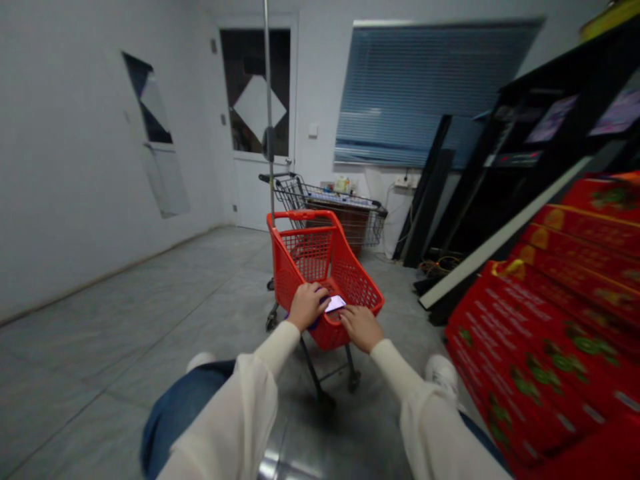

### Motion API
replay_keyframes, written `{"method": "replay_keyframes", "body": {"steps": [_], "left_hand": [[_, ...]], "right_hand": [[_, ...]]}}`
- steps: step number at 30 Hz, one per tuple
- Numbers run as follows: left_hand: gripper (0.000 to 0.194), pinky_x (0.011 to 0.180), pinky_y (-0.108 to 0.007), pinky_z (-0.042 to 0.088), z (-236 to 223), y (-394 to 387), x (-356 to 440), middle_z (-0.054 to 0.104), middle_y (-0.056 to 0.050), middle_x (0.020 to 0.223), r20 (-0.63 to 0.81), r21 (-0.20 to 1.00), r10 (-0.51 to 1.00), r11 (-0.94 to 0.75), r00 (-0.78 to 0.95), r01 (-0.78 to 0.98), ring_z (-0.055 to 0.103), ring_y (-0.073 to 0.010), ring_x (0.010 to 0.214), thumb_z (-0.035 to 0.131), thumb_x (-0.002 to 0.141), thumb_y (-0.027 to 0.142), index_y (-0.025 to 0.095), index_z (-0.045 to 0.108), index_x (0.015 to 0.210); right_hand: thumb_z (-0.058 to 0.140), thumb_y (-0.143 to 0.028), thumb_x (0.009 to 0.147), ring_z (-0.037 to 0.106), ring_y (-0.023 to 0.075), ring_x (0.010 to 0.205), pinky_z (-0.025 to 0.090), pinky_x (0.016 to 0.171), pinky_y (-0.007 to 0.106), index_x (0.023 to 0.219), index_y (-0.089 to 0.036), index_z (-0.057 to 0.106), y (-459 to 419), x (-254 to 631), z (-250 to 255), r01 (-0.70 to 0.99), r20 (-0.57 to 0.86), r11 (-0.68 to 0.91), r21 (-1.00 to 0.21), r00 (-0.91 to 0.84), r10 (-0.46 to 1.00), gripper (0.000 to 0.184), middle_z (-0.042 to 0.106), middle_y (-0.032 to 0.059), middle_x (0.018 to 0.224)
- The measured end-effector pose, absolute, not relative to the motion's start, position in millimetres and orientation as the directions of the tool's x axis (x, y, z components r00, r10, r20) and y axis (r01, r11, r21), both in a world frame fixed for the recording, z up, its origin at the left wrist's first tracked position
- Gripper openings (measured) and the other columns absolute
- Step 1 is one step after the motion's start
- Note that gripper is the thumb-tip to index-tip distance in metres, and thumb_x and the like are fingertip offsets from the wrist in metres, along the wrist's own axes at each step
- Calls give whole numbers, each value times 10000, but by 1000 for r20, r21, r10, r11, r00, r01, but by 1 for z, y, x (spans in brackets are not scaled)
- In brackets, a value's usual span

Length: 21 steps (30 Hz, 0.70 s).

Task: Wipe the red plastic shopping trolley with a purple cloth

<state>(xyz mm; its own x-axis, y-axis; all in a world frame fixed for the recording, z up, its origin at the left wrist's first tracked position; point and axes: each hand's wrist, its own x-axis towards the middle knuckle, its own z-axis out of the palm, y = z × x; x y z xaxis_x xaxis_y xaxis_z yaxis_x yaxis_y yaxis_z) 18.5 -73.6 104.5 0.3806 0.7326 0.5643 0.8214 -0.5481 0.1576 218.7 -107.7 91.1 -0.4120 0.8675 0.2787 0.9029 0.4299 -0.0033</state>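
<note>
Phone (335,304) sits at the near end of the red cart (286,273) between my left hand (306,307) and right hand (363,328), fingers bent, whether clamped I cannot tell, and a loose hold could drop it inside.

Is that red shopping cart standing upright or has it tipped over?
Upright: the red cart has its wheels down on the floor and opens upward, with the left hand and right hand at its near end.
</note>
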Motion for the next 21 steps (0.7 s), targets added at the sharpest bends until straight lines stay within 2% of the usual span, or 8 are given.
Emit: {"method": "replay_keyframes", "body": {"steps": [2,5,10,13,18,21], "left_hand": [[248,875,-352,409,99,-86,25,647,-63,1033,561,120,699,-598,442,793,547,-211,975,552,951,427,243,703,1024],[264,870,-351,413,99,-89,28,645,-65,1022,533,91,687,-627,494,773,552,-211,972,541,956,439,250,699,1051],[270,859,-341,416,120,-58,5,643,-62,1013,474,107,761,-549,443,829,576,-197,941,539,960,432,232,692,1059],[259,863,-340,417,121,-56,-2,646,-58,1018,478,123,776,-523,411,844,579,-198,949,541,960,422,236,685,1068],[257,893,-351,415,104,-85,4,644,-66,1031,506,79,719,-588,476,805,564,-213,999,524,964,429,237,688,1018],[265,888,-346,418,106,-84,-3,642,-67,1023,493,92,734,-579,468,810,572,-206,983,525,964,434,238,688,1036]], "right_hand": [[327,-297,1038,567,184,1162,351,988,315,1248,-226,647,-103,220,93,886,245,464,-18,-446,861,390,661,74,1283],[332,-258,1028,589,183,1132,365,969,319,1257,-221,638,-100,222,92,897,224,438,-54,-417,881,384,685,75,1241],[330,-232,1019,592,172,1102,353,951,303,1266,-241,635,-105,213,89,882,238,461,-99,-429,871,392,695,53,1203],[344,-234,1015,592,182,1054,346,919,302,1236,-235,646,-110,204,90,896,265,434,-93,-398,878,375,698,63,1166],[335,-242,1013,579,201,1032,328,896,314,1221,-203,638,-123,194,94,913,273,401,-79,-367,890,370,692,89,1146],[333,-259,1016,584,210,1010,326,887,326,1178,-193,646,-134,183,94,926,260,372,-64,-345,902,358,697,98,1098]]}}
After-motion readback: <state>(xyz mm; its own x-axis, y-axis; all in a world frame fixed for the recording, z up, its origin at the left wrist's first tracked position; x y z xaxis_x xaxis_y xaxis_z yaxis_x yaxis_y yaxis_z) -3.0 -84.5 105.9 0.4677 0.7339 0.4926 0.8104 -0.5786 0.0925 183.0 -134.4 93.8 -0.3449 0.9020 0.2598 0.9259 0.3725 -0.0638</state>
